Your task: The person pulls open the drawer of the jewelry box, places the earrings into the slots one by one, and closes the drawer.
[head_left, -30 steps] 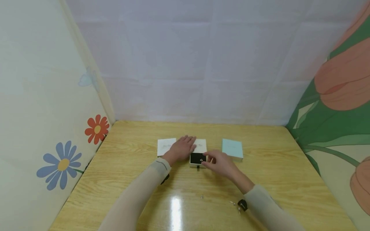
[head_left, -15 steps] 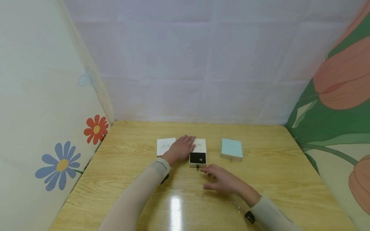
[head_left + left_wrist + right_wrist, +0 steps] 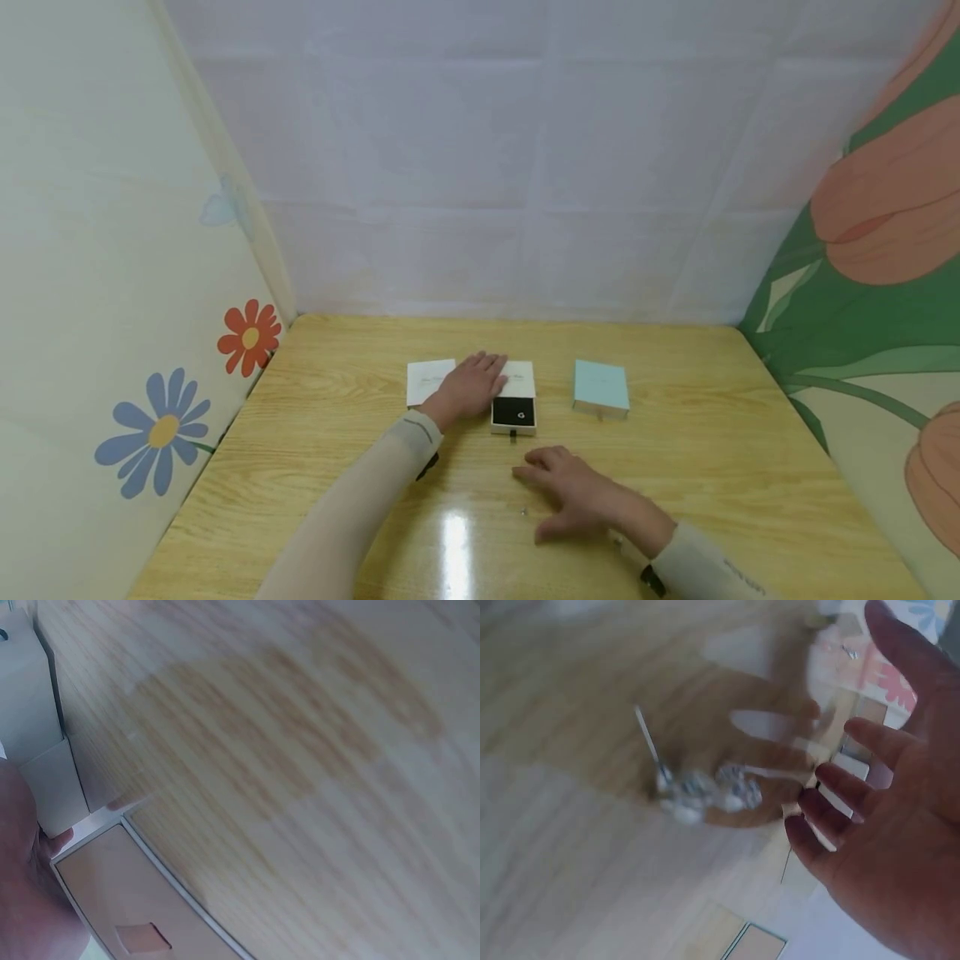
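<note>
Two hands, head view: left hand (image 3: 472, 385) rests straight-fingered on an ivory cardboard drawer-box (image 3: 522, 382); right hand (image 3: 581, 493), empty, has withdrawn, leaving a silvery loop ornament (image 3: 521, 415) on black padding (image 3: 505, 410). Left wrist: white tabbed box (image 3: 112, 874). Right wrist: relaxed fingers near glittering silvery earrings (image 3: 739, 791).

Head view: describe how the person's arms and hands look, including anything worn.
The left hand and right hand are ungloved. The left sleeve is long and pale cream, with a thin dark line near the cuff. The right sleeve matches, with small dark marks too small to read. A small black piece shows at the right wrist, another at the left.
</note>
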Tool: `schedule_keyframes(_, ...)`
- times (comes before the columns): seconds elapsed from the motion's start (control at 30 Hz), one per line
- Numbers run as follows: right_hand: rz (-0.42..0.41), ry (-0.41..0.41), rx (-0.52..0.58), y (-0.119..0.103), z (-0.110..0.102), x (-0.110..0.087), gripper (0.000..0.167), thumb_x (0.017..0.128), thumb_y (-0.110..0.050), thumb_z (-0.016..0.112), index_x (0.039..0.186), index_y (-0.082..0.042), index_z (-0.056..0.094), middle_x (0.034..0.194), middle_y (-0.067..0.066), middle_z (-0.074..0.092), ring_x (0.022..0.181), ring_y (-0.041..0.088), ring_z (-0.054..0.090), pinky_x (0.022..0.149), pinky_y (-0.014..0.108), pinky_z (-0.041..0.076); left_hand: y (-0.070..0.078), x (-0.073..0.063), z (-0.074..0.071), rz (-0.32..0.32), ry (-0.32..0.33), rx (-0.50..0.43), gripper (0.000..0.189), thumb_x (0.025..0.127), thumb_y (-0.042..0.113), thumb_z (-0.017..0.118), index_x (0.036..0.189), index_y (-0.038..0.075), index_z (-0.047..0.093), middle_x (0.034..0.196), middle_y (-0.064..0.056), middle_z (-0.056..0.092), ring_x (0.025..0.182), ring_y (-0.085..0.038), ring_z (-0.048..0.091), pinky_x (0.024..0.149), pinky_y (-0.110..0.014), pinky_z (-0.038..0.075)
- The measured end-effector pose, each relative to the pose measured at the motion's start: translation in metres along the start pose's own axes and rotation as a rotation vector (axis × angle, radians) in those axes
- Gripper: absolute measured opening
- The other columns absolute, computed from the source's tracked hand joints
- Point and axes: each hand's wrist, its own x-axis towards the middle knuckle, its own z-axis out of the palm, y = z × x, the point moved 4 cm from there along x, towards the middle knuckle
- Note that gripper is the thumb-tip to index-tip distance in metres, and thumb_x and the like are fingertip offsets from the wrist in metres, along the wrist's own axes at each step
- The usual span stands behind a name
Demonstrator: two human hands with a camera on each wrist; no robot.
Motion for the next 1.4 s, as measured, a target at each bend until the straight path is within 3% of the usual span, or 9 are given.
schedule_keyframes(0.2,-0.009,0.023,-0.1,-0.006,0.004,0.001,0.083,0.076,-0.051,0.083,0.147,-0.02,0.055,0.151,0.015,0.045,0.135,0.036,0.043,0.106,0.059,0.046,-0.001,0.001,0.0,-0.002,0.002,-0.001,0.061,0.112,0.044,0.014,0.164,0.012,0.016,0.167,-0.007,0.027,0.155,-0.029,0.02,0.128,-0.041,0.014)
schedule_keyframes(0.37,-0.04,0.081,-0.087,-0.007,0.004,0.001,0.064,0.079,-0.043,0.082,0.136,-0.021,0.065,0.144,0.011,0.053,0.13,0.032,0.048,0.104,0.055,0.049,0.0,0.001,0.0,-0.003,0.001,0.001,0.061,0.112,0.044,0.014,0.164,0.012,0.016,0.167,-0.007,0.026,0.155,-0.029,0.02,0.128,-0.041,0.014)
schedule_keyframes(0.57,-0.102,0.139,-0.047,-0.009,0.003,0.003,0.046,0.08,-0.034,0.084,0.123,-0.022,0.074,0.127,0.002,0.062,0.116,0.021,0.052,0.097,0.043,0.052,0.0,0.0,0.0,-0.004,-0.006,0.007,0.061,0.112,0.045,0.014,0.164,0.012,0.015,0.167,-0.007,0.026,0.155,-0.029,0.02,0.128,-0.041,0.014)
schedule_keyframes(0.83,-0.107,0.101,0.034,-0.01,0.003,0.005,0.032,0.083,-0.028,0.082,0.114,-0.023,0.077,0.112,-0.007,0.062,0.102,0.009,0.052,0.087,0.028,0.053,0.0,0.0,-0.001,-0.004,-0.01,0.009,0.061,0.112,0.045,0.014,0.164,0.012,0.015,0.167,-0.007,0.026,0.155,-0.029,0.019,0.128,-0.041,0.014)
schedule_keyframes(1.1,-0.112,0.074,0.057,-0.011,0.004,0.008,0.022,0.084,-0.023,0.081,0.106,-0.021,0.079,0.105,-0.01,0.061,0.096,0.004,0.053,0.084,0.024,0.053,0.001,-0.001,0.0,-0.01,-0.011,0.007,0.061,0.112,0.045,0.014,0.164,0.013,0.014,0.167,-0.007,0.025,0.155,-0.028,0.019,0.128,-0.04,0.013)
schedule_keyframes(1.4,-0.158,0.109,0.048,-0.013,0.005,0.009,0.014,0.084,-0.016,0.081,0.097,-0.019,0.079,0.097,-0.011,0.059,0.089,0.001,0.051,0.078,0.021,0.052,0.002,-0.003,-0.001,-0.008,-0.013,0.007,0.06,0.112,0.044,0.015,0.164,0.012,0.014,0.167,-0.007,0.025,0.155,-0.029,0.019,0.128,-0.04,0.014)
